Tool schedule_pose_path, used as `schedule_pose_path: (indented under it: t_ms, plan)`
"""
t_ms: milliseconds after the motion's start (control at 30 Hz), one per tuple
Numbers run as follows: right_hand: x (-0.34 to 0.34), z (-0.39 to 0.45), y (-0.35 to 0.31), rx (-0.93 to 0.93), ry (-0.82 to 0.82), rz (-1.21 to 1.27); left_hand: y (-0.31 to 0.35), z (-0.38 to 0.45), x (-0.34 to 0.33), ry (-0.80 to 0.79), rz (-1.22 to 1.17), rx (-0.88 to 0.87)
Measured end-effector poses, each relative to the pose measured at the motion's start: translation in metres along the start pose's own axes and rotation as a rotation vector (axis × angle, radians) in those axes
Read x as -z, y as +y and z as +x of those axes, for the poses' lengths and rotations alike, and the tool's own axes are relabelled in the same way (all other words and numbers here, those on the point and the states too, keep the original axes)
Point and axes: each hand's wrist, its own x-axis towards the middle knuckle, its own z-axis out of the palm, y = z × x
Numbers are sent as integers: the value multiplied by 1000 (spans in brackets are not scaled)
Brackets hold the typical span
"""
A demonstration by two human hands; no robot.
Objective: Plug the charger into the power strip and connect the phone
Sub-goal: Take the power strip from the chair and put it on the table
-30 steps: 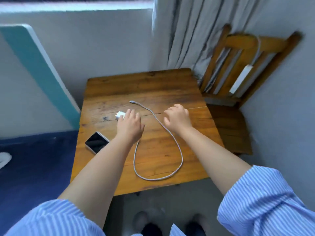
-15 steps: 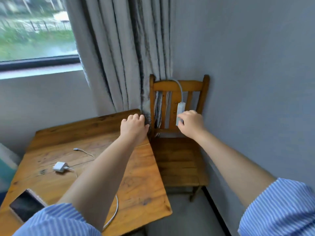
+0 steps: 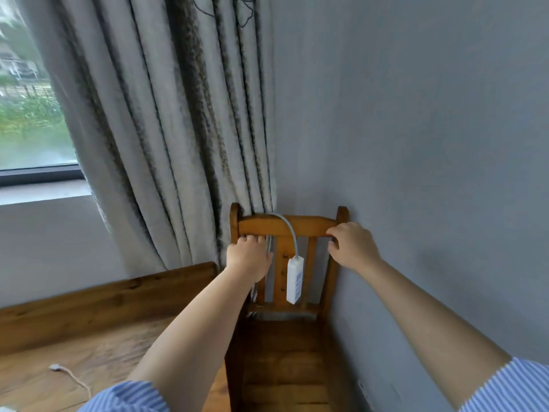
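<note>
Grey wall and streaked curtain back a wooden slat-back chair (image 3: 309, 226) in the corner. Hanging upright between both hands is the white oblong power strip (image 3: 294, 280), nearer the left hand (image 3: 249, 257), which curls near a slat. Right hand (image 3: 350, 243) grips the top rail. White cable end (image 3: 55, 367) lies on the wooden table (image 3: 89, 331); no containers visible.

Single head-worn wide-angle view, facing forward and slightly down into a room corner. Close to the wooden chair (image 3: 285, 230) dead ahead; both forearms enter from the bottom edge. Curtain (image 3: 178, 129) fills upper left, table (image 3: 98, 346) cropped at lower left.
</note>
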Motion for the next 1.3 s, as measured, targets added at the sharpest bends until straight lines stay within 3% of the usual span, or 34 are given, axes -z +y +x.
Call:
schedule_pose_path:
  t_ms: [333,533,633,733,867,1000,1133,1300]
  plan:
    - [-64,96,31,28,-101,36,24,98,-44,-121,-218,71]
    - [-99,138,68,66,-134,128,45,126,-74,-221,-224,80]
    - [-113,152,75,104,-174,138,49,149,-79,-258,-263,150]
    - [-121,166,77,156,-183,161,57,173,-83,-287,-454,260]
    - [-128,176,78,163,-143,214,67,189,-92,-205,-676,355]
    - [-128,177,79,180,-76,243,74,195,-99,-96,-743,422]
    - [-129,171,75,196,-25,211,66,174,-104,-10,-717,403]
    - [-131,177,60,171,-115,75,27,151,-87,140,-687,336]
